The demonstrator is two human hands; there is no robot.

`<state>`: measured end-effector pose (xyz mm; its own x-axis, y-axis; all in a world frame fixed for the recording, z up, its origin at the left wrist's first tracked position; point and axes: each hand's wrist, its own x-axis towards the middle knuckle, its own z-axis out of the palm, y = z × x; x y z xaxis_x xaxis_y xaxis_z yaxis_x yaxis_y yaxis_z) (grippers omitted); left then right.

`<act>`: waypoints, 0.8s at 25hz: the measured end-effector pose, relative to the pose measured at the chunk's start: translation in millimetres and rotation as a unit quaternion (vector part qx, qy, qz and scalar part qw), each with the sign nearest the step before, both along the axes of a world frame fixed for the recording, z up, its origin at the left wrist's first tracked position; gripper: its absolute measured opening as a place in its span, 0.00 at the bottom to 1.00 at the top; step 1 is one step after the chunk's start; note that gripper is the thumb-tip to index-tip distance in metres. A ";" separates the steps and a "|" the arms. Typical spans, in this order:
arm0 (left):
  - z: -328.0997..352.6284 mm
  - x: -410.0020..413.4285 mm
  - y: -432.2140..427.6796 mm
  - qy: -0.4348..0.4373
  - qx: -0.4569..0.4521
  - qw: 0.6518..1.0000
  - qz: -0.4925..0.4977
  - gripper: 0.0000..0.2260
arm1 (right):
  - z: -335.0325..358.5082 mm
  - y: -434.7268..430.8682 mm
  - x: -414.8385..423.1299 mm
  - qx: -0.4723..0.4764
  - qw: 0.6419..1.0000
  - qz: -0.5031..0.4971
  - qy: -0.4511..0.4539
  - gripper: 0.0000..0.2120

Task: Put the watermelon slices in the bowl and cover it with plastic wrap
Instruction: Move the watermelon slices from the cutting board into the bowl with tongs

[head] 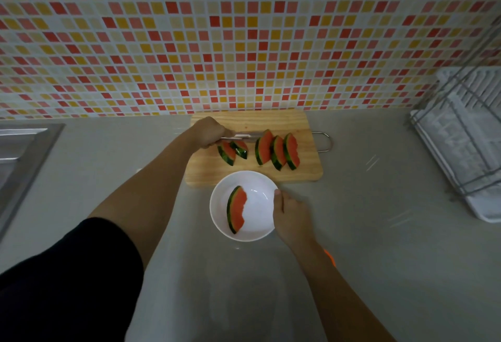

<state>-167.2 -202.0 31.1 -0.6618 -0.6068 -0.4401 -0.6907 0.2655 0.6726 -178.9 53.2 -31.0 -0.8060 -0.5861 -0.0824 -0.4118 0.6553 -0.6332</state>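
A white bowl [259, 215] stands on the grey counter just in front of a wooden cutting board [271, 176]. One watermelon slice [236, 210] lies inside the bowl. My right hand [291, 215] grips the bowl's right rim, thumb on the edge. On the board, two slices [227, 154] lie at the left and three more slices [278, 152] lean together at the right. My left hand [210, 131] is closed on a thin metal utensil [245, 135] that points right, just above the two left slices. I cannot tell whether it is a knife or tongs.
A tiled wall rises right behind the board. A steel sink [19, 152] is at the far left. A white dish rack with wire frame [461, 138] fills the right side. Something small and orange [329, 256] peeks out under my right forearm.
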 end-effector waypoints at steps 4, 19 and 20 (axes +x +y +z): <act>-7.8 4.8 5.4 -0.016 0.006 1.000 -0.006 0.15 | 1.3 0.5 0.2 -0.005 1.000 0.001 0.003 0.20; 7.1 2.3 19.1 0.004 -0.121 0.993 0.013 0.15 | 2.4 0.4 1.1 -0.026 1.000 0.005 0.009 0.20; 10.0 4.2 16.9 0.009 -0.121 0.992 0.017 0.13 | 2.7 0.5 0.9 -0.027 1.000 0.004 0.008 0.20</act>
